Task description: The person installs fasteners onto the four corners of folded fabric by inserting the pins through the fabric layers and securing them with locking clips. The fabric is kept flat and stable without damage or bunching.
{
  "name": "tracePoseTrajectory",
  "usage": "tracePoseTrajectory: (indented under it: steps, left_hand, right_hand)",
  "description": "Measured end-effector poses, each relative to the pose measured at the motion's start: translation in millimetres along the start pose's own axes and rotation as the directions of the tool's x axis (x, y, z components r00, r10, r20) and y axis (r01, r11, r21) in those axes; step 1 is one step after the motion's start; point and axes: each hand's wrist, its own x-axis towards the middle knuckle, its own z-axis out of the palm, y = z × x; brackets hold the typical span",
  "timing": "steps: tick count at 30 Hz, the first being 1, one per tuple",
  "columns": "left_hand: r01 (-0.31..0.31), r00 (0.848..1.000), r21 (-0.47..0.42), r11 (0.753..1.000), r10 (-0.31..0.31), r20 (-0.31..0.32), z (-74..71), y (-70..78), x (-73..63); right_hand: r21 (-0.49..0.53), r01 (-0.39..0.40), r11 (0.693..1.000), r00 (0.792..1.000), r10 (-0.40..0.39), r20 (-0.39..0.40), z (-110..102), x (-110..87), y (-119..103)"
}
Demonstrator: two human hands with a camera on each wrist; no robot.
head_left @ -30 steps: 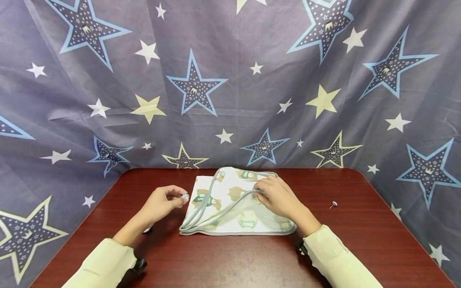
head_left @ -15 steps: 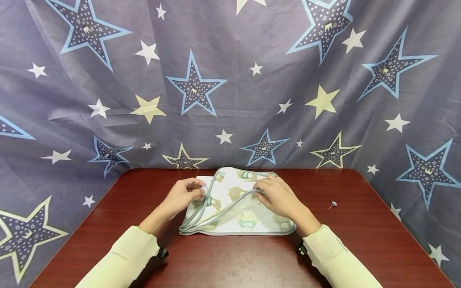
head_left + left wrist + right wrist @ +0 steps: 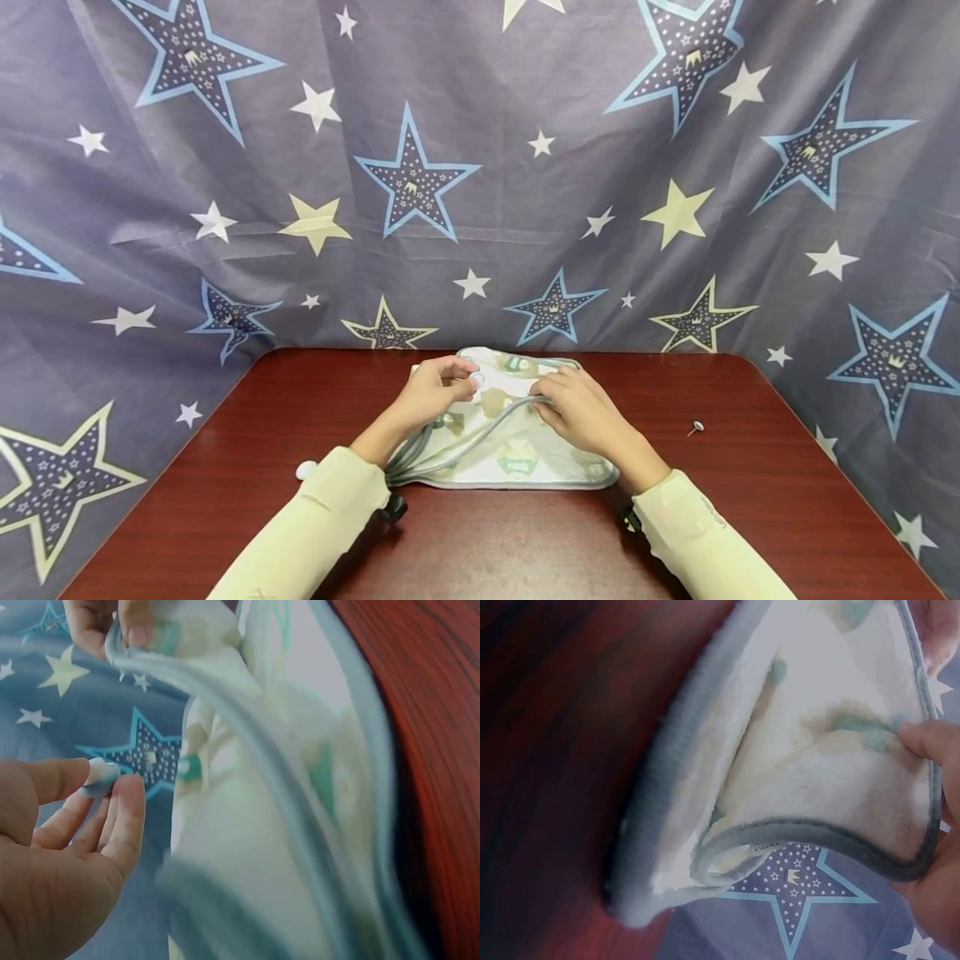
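A folded white cloth (image 3: 517, 458) with bear prints and grey-blue piping lies on the table. My left hand (image 3: 427, 390) is over its far left part, pinching a small round white-and-blue cap (image 3: 100, 778) between thumb and fingers. On the cloth's right side, my right hand (image 3: 576, 410) grips a raised layer by its piped edge. Seen from the right wrist, the thumb (image 3: 928, 739) presses on the printed face near the edge, and the layers (image 3: 727, 772) below gape apart. The fingers behind the cloth are partly hidden.
A pin with a round pale head (image 3: 698, 426) lies on the dark red table (image 3: 495, 550) to the right. Left of the cloth, near my left sleeve, sits a white round piece (image 3: 305, 470). A grey star-patterned curtain (image 3: 480, 208) hangs behind the table.
My left hand has moved rightward from beside the cloth to above it, carrying the cap. The white round piece at left now shows more fully. My right hand keeps its grip in place.
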Motion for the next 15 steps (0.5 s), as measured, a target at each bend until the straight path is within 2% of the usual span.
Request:
tracePoseTrajectory:
  steps: [7,11,15]
  left_hand:
    - [0.012,1.000,-0.052,0.999,-0.012,-0.002,23.6,-2.2,13.5]
    - [0.042,0.999,-0.122,0.992,-0.041,0.010,32.3,-5.4,17.7]
    - [0.053,0.998,-0.141,0.989,-0.050,0.022,38.8,-4.2,19.3]
  right_hand:
    - [0.003,0.022,1.000,1.000,-0.022,-0.021,2.2,-1.5,1.1]
    - [0.006,0.022,1.000,1.000,-0.022,-0.013,2.0,-1.8,0.8]
    - [0.009,0.014,1.000,1.000,-0.014,0.006,0.9,-0.9,0.4]
